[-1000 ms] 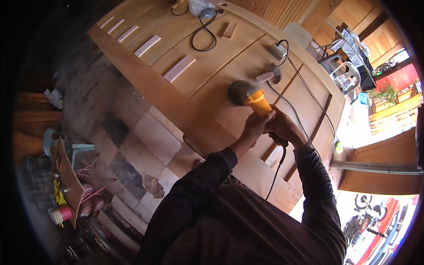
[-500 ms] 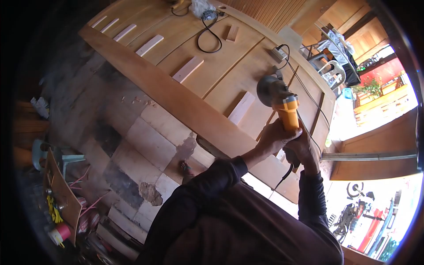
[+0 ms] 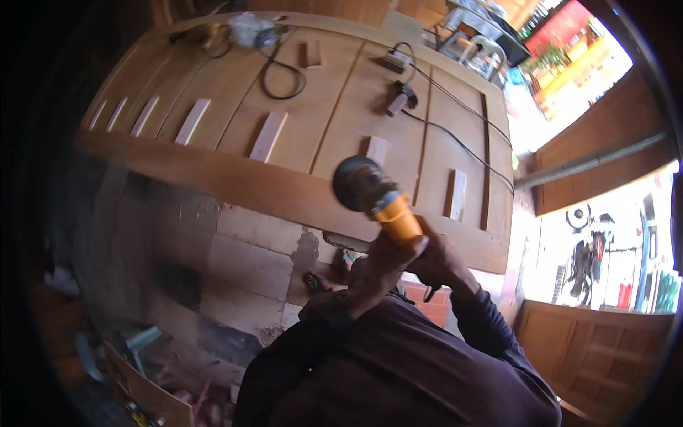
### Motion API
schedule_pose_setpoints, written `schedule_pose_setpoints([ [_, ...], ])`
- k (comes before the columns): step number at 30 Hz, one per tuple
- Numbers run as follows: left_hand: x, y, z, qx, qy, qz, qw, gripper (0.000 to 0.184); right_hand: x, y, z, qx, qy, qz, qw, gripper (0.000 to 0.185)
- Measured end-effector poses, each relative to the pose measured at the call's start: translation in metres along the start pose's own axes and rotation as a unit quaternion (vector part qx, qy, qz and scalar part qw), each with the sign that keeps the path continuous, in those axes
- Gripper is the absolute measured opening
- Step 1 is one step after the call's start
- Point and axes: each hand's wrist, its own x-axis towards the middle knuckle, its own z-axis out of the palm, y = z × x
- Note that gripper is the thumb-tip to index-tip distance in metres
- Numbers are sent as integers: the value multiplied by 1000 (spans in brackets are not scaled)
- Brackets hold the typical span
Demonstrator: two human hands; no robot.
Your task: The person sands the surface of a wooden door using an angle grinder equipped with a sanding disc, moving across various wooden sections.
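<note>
Wooden panel (image 3: 299, 85): biggest thing here, brown, with long grooves and a raised frame. It's my landmark. Power tool (image 3: 400, 219): yellow-orange barrel, dark head, dark round disc (image 3: 356, 183) on the front, a bit blurred. It sits above the panel's near edge, slanted, disc end up and toward the panel's left, back end down toward me. Can't tell if the disc touches wood.

Both my arms reach up from my body to the tool, sleeves dark, forearms angled in so the hands meet just off the panel's near edge. Left hand (image 3: 388, 257): closed round the lower yellow barrel, wrist bent in. Right hand (image 3: 435, 260): right beside it, up against the back part of the tool, fingers curled; exact finger placement is hidden. Grip is clamped on the tool, two-handed. A short bit of dark cord (image 3: 431, 292) hangs under my right hand.

Clear plastic bag (image 3: 250, 32): crumpled, at the panel's far side, left of middle. Black cable loop (image 3: 302, 84): on the panel, below and right of the bag. Light wood strips (image 3: 268, 136): spaced in a row along the panel's near side. Socket box (image 3: 395, 62): pale, toward the panel's far right, cable plugged in. Small wood block (image 3: 312, 54): panel's far side, between cable loop and socket box.
</note>
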Motion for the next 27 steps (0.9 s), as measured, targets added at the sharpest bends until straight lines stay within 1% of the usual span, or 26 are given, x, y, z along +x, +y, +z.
schedule_pose_setpoints([
  [1,-9,35,-26,-9,-31,-23,999,60,5,-1,7,-20,-15,-28,999,82],
  [2,-5,20,-33,-51,-20,-20,998,59,11,-3,14,-12,-29,-2,999,81],
  [3,-4,12,-39,-65,4,-14,998,57,18,5,23,0,-30,-18,999,81],
  [4,-3,5,-44,-79,28,-8,996,56,28,6,27,-2,-43,-55,998,81],
  [5,-1,2,-49,-67,68,2,995,54,37,0,27,-13,-67,-55,996,80],
  [6,3,-6,-58,-124,62,11,990,53,45,7,36,9,-49,-118,992,79],
  [7,2,6,-66,-164,45,-6,985,53,51,-11,29,19,-62,-137,988,78],
  [8,4,12,-72,-183,55,-10,981,54,60,-18,28,69,-87,-123,986,71],
  [10,12,12,-84,-182,69,-1,981,54,78,-20,32,84,-124,-102,984,65],
  [12,19,18,-90,-192,84,12,978,54,93,-19,39,89,-96,-137,982,62],
  [13,24,17,-95,-208,75,1,975,57,100,-18,41,90,-83,-155,980,60],
  [16,33,19,-97,-225,98,-17,969,61,118,-20,40,77,-112,-137,981,60],
  [17,35,19,-97,-214,103,-26,971,63,122,-17,40,79,-110,-134,982,60],
  [20,43,20,-96,-224,94,-36,969,61,130,-10,45,92,-101,-122,983,60],
  [25,57,30,-95,-208,3,-55,977,58,120,-18,32,118,-67,-70,988,63],
  [26,58,34,-94,-202,-18,-61,977,57,115,-16,34,122,-50,-55,990,65],
  [27,58,37,-91,-197,-31,-47,979,56,110,-14,39,125,-31,-40,991,67],
])
